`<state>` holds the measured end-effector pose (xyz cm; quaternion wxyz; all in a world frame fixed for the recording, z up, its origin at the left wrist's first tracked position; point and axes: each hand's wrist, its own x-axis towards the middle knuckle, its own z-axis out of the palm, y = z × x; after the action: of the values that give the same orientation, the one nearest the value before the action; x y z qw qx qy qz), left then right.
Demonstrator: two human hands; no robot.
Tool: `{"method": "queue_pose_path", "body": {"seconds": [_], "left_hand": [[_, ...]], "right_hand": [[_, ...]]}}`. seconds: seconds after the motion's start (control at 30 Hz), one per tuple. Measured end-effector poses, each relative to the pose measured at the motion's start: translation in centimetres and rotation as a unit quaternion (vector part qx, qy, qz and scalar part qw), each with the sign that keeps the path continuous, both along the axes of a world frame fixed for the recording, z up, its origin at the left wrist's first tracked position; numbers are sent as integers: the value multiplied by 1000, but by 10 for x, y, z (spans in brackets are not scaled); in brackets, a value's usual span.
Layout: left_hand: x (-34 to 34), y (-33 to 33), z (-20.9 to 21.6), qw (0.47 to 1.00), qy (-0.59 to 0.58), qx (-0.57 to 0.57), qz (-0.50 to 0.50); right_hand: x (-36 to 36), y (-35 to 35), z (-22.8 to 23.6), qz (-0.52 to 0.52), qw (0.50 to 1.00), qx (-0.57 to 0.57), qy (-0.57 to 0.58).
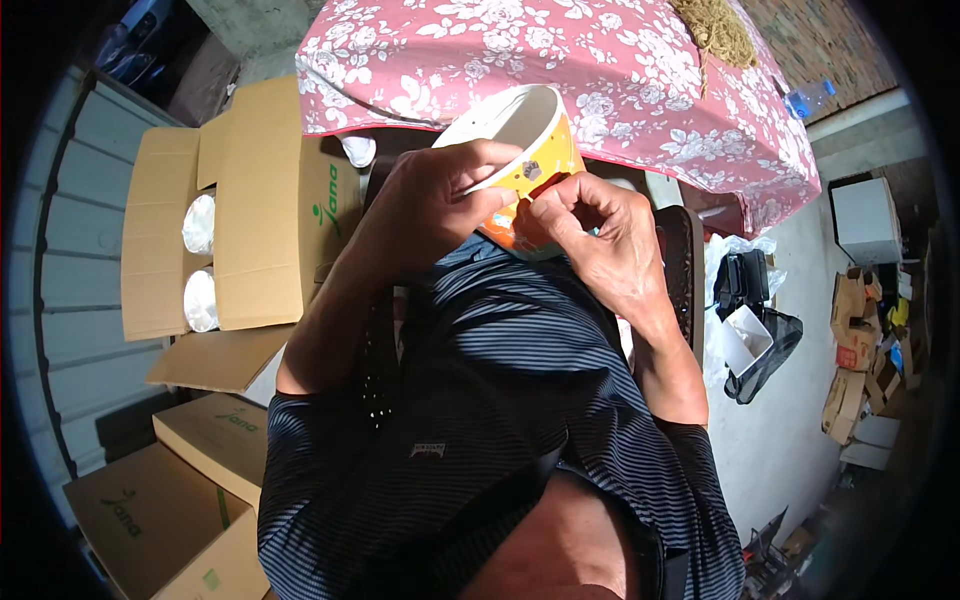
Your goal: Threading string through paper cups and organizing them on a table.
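A yellow and orange paper tub (556, 150) with a white inside rests tilted at my lap, its mouth turned toward the table. My left hand (435, 195) is closed on its rim, with fingers inside and the thumb on the printed outer wall. Against that same wall, my right hand (612, 235) has thumb and forefinger pinched together near the left thumb tip. Whatever lies between those right fingertips is too small to make out. The lower part of the tub is partly covered by my right hand.
Ahead stands a table with a pink floral cloth (400, 60), a bundle of tan cord (718, 35) on top. An open cardboard box (255, 200) with white round stacks is at left, closed cartons (150, 500) below it. Black bags and a white container (746, 340) lie right.
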<state>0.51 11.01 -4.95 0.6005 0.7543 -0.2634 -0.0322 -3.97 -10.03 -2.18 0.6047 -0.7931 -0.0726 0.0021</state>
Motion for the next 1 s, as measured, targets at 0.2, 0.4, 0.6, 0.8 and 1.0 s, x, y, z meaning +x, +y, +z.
{"method": "queue_pose_path", "body": {"seconds": [0.2,0.4,0.6,0.8,1.0], "left_hand": [[-17,-13,15,980,-131,101,108],[-20,-22,13,966,-211,109,99],[-23,-29,12,972,-197,98,85],[-24,-30,13,974,-185,107,68],[-24,-32,10,973,-201,90,63]], "right_hand": [[-9,-7,4,-26,998,-56,11],[-14,-12,4,-36,998,-46,19],[-18,-16,6,-56,997,-38,21],[-18,-17,6,-60,997,-46,29],[-17,-16,3,-55,997,-34,30]]}}
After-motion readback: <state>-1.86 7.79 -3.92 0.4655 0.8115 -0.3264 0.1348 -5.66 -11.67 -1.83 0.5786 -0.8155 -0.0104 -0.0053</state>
